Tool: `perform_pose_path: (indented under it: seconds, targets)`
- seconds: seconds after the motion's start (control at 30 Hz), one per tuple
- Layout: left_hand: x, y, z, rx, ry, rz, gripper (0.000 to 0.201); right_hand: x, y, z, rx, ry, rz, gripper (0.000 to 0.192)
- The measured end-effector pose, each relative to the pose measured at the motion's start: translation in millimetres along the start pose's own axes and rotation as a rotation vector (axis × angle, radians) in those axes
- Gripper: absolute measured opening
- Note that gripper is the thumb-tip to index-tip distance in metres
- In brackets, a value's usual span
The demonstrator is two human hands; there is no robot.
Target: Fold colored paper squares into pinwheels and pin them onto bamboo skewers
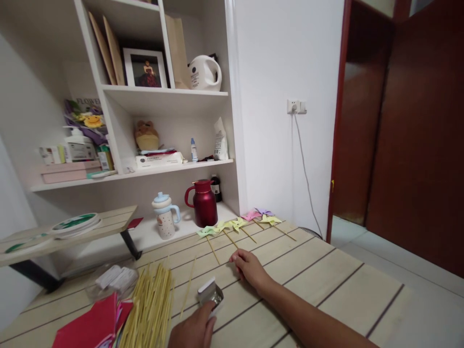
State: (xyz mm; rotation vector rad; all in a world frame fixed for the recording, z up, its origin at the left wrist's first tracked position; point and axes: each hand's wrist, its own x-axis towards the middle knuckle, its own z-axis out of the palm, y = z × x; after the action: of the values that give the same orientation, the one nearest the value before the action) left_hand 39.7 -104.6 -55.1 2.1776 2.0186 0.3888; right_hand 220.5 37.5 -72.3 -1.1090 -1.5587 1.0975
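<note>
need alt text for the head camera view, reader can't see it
A person's left hand holds a small open box at a striped table, the right hand nearby. Beyond the hands lie paper pinwheels on sticks; at left, red sheets and a bundle of yellow sticks. White shelves stand behind.

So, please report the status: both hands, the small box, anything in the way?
Left hand holds the small open box. Right hand by a pinwheel stick; grip unclear. Loose stick and stick bundle left of the box, apparently not blocking it.
</note>
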Motion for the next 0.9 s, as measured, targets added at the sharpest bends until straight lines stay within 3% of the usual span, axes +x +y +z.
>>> perform_pose_path:
  seconds: [0.17, 0.33, 0.47, 0.6, 0.7, 0.8, 0.9]
  targets:
    - [-8, 8, -8.8, 0.017, 0.024, -0.025, 0.042, -16, -12, 2, 0.022, -0.098, -0.097, 0.013]
    - [-12, 11, -9.5, 0.026, 0.078, -0.053, 0.032, -32, -32, 1, -0.003, -0.271, -0.220, 0.038]
    - [-12, 10, -9.2, 0.021, 0.115, -0.058, 0.025, -41, -41, -4, -0.094, -0.325, -0.290, 0.040]
    - [-11, 9, -8.1, 0.013, 0.110, -0.042, 0.022, -38, -39, -6, -0.119, -0.285, -0.289, 0.024]
    - [-9, 8, -7.2, 0.007, 0.113, -0.024, 0.024, -30, -33, -5, -0.132, -0.212, -0.257, 0.036]
    - [-9, 7, -6.2, 0.006, 0.120, -0.006, 0.028, -24, -27, -1, -0.170, -0.220, -0.244, 0.056]
    - [-8, 6, -4.4, 0.010, 0.120, 0.003, 0.032, -23, -25, 8, -0.204, -0.240, -0.241, 0.049]
